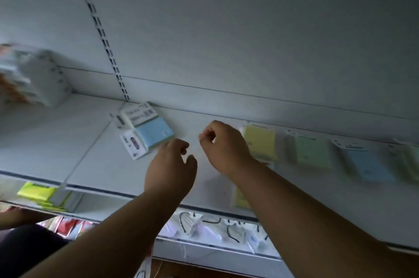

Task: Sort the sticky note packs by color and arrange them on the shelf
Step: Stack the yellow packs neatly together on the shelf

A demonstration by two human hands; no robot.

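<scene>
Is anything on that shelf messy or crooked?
Yes. The blue sticky note pack near the shelf's back wall lies twisted atop white packs, while the yellow and green packs lie in a row.

- The scene is dim and bluish-grey; the back panel above the shelf reads flat and murky, darkest toward the top right corner.
- The brightest patch lies below the shelf, where a lower tier glows pale and washed out.
- Motion blur smears the packs right of the yellow pack; their edges run soft and doubled.
- The white stack far left of the shelf is heavily blurred.
- The blue pack is the sharpest, though its label print stays unreadable.
- Wide-angle distortion tilts the shelf lines and bends the slotted upright.
- Both forearms are in shade, with soft outlines.
</scene>
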